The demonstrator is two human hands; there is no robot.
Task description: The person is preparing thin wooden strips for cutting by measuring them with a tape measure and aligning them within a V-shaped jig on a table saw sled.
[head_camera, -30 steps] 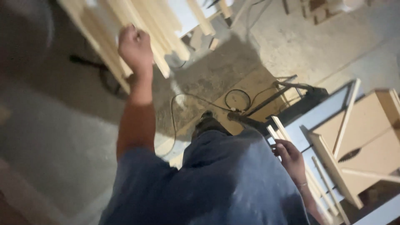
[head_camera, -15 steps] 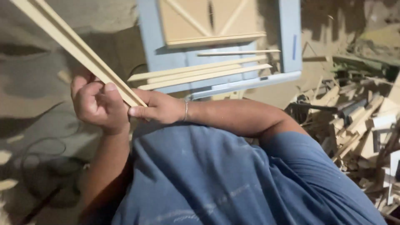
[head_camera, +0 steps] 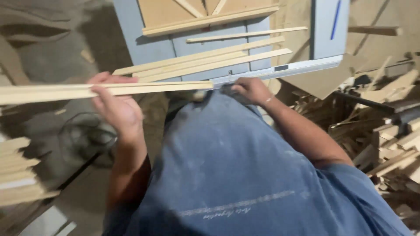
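Wooden strips [head_camera: 105, 90] lie level across the left hand [head_camera: 114, 104], clamped there; right hand [head_camera: 251, 89] seemingly loosely curled at the table edge [head_camera: 280, 70].

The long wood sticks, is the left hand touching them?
Touching. The head view shows the left hand wrapped around the long wood sticks, fingers over their top.

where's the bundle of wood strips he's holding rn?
Head view, left side: the wood strips lie level in the left hand, reaching from the left edge to the near edge of the grey table.
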